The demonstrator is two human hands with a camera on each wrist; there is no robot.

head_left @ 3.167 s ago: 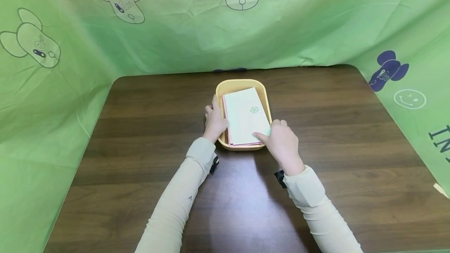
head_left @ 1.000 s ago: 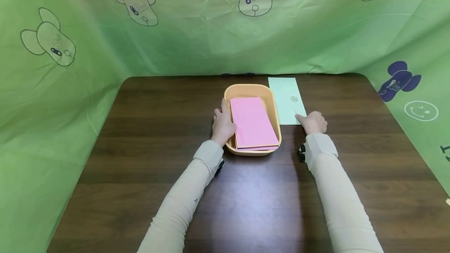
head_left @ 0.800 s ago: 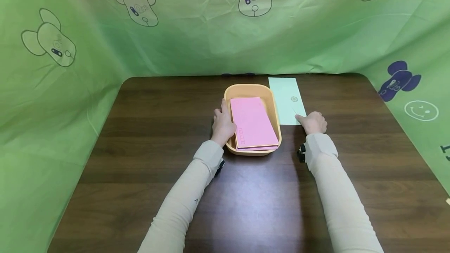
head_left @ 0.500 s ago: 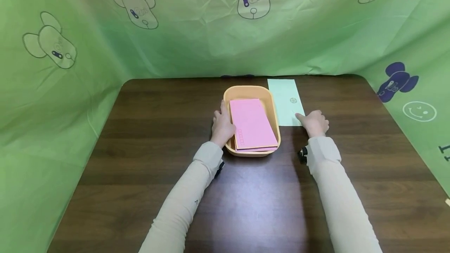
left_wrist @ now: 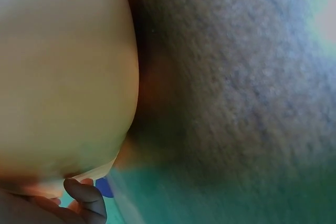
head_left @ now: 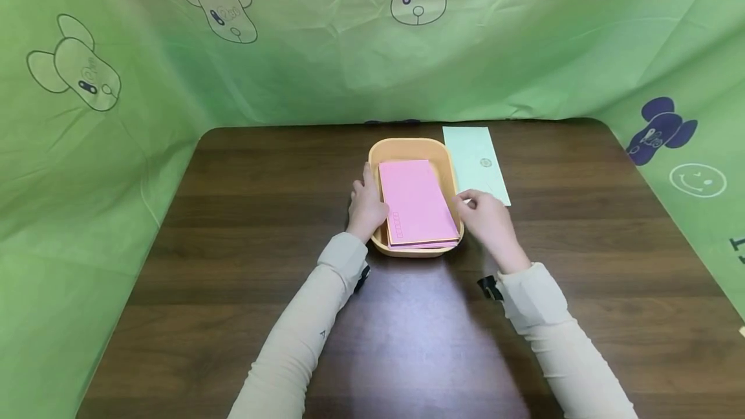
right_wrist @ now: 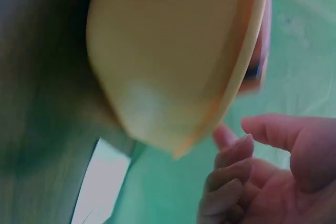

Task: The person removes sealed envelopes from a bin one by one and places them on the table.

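A yellow-tan plastic basket (head_left: pixel 407 149) stands at the table's centre, holding a stack of envelopes with a pink envelope (head_left: pixel 416 196) on top. My left hand (head_left: pixel 367 210) grips the basket's left rim, thumb over the inner side and fingers outside. Beside the right rim is my right hand (head_left: pixel 491 222), thumb and forefinger apart with nothing between them. The right wrist view shows this right hand (right_wrist: pixel 268 169) just off the basket rim, its other fingers loosely curled. A pale green envelope (head_left: pixel 473 155) lies on the table behind it, right of the basket.
The dark wooden table (head_left: pixel 250 231) surrounds the basket. Along its back and sides hangs a green printed cloth (head_left: pixel 314 63). The basket's outer wall (left_wrist: pixel 63 77) fills much of the left wrist view.
The pale green envelope has gone from the top of the stack to the table at right, baring the pink one. My right hand has let it go and moved back left to the basket.
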